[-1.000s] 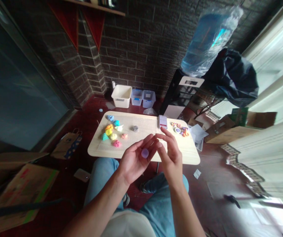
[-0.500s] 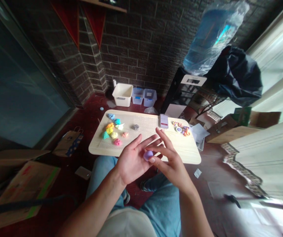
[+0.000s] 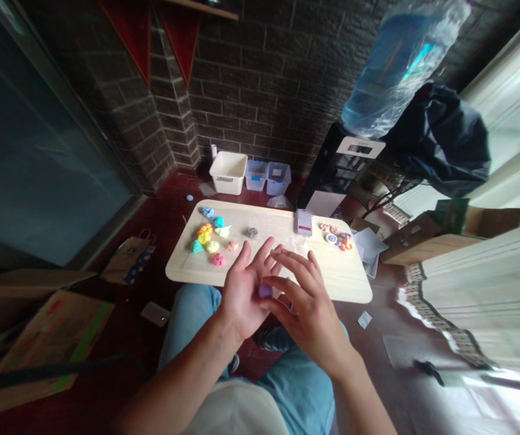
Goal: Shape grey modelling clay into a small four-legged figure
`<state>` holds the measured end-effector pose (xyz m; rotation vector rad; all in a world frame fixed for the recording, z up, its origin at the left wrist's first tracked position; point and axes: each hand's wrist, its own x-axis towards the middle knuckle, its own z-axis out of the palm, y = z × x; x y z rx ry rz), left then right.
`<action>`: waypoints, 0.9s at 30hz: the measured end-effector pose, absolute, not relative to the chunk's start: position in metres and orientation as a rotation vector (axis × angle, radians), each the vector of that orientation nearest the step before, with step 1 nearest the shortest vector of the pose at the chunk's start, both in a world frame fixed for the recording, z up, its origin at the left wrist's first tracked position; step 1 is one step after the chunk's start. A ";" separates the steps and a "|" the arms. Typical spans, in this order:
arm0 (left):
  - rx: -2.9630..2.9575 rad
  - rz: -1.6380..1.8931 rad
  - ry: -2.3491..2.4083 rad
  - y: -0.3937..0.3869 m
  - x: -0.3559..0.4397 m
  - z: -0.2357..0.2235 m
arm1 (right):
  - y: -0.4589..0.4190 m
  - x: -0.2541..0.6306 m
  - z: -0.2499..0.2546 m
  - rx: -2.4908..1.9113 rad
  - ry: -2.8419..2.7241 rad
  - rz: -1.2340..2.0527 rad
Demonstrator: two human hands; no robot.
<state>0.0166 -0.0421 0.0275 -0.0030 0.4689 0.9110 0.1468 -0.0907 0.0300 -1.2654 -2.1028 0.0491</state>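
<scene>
A small purple clay ball (image 3: pixel 265 290) is pressed between my two hands above my lap. My left hand (image 3: pixel 244 290) lies palm up under it with fingers stretched out. My right hand (image 3: pixel 307 302) lies flat across it, fingers spread, covering most of the ball. Just beyond my hands is a light wooden board (image 3: pixel 278 241). On its left part lie several coloured clay lumps (image 3: pixel 212 241), with a grey lump (image 3: pixel 251 232) further in. A small white and red device (image 3: pixel 304 222) and small clay figures (image 3: pixel 337 239) sit on its right part.
A white bin (image 3: pixel 228 172) and clear boxes (image 3: pixel 266 177) stand by the brick wall. At the right is a black stand with a blue water bottle (image 3: pixel 395 66). Cardboard (image 3: pixel 37 338) and a paper bag (image 3: pixel 128 260) lie left; more cardboard (image 3: pixel 427 238) lies right.
My right hand has slid from fingertip contact to lying flat over the ball on my left palm, now hiding most of it. Both hands have dropped a little toward my lap.
</scene>
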 end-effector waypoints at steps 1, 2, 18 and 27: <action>-0.011 0.902 0.465 -0.041 0.016 0.027 | -0.090 0.146 0.029 -1.260 -2.091 0.034; -0.019 0.895 0.458 -0.040 0.016 0.026 | -0.090 0.146 0.028 -1.257 -2.073 0.015; 0.261 0.853 0.361 -0.042 0.016 0.009 | -0.082 0.162 0.034 -1.240 -1.810 0.315; 0.529 0.890 0.404 -0.049 0.011 0.001 | -0.077 0.177 0.058 -1.215 -1.962 0.204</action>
